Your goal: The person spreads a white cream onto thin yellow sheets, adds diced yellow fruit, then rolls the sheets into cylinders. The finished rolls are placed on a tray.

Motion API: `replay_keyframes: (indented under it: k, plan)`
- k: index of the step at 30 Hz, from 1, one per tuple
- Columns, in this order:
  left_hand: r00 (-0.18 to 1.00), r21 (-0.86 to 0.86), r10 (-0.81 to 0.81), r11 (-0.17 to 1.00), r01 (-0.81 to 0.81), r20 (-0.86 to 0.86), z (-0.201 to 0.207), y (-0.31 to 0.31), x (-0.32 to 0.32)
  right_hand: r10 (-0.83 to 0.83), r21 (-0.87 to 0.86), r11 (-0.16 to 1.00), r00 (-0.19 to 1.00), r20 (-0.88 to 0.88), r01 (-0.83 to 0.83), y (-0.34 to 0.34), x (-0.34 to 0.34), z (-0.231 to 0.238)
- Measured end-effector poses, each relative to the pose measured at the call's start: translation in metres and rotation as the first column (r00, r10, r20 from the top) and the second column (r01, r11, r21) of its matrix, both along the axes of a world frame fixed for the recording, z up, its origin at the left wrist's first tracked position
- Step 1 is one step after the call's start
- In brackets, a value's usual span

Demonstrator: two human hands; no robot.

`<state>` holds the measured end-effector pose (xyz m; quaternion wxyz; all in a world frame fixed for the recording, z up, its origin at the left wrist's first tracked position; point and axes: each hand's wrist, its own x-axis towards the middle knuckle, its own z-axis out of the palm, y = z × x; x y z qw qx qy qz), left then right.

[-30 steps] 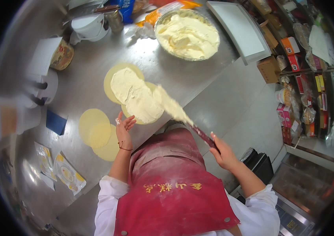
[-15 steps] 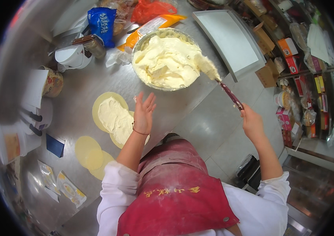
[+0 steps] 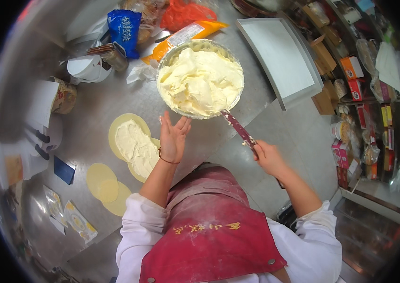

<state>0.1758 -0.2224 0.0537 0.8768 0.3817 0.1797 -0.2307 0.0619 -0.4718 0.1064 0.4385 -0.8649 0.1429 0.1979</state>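
Observation:
A round metal bowl (image 3: 163, 101) holds a heap of pale yellow cream (image 3: 200, 75). My right hand (image 3: 270, 159) is closed around the dark red handle of a spatula (image 3: 238, 127). The spatula's blade is sunk in the cream at the bowl's near right side and hidden there. My left hand (image 3: 173, 141) is open, palm up, its fingertips by the bowl's near rim; I cannot tell if they touch it. Beside that hand lie overlapping pale yellow discs (image 3: 114, 134) with cream spread (image 3: 134, 144) across them. Further left, bare discs (image 3: 98, 179) overlap on the steel table (image 3: 84, 137).
A shallow metal tray (image 3: 279, 54) stands right of the bowl. Behind are an orange bag (image 3: 181, 38), a blue packet (image 3: 124, 30) and a red plastic bag (image 3: 183, 14). White tubs (image 3: 87, 68) line the left side. Shelves of boxes (image 3: 351, 68) stand at right.
My right hand has moved left and inward, taking the spatula from the bowl's right edge into the cream. My left hand has stayed open near the bowl, which sits slightly lower in view.

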Motion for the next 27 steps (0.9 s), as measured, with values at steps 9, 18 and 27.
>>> replay_keyframes:
  k: [9, 18, 27]
  plan:
    - [0.998, 0.054, -0.058, 0.997, 0.058, -0.002, -0.011, 0.012, -0.017, -0.254, 0.760, 0.450, 0.883, -0.395, 0.470, 0.020, -0.002, -0.019]
    - [0.996, 0.258, 0.018, 0.966, 0.005, -0.088, -0.020, 0.064, -0.093, -0.384, 0.766, 0.560, 0.918, -0.096, 0.315, -0.013, 0.020, -0.008]
    - [0.960, 0.448, 0.261, 0.873, -0.191, -0.099, -0.036, 0.150, -0.161, -0.422, 0.765, 0.607, 0.903, 0.084, 0.213, 0.001, 0.011, 0.027]
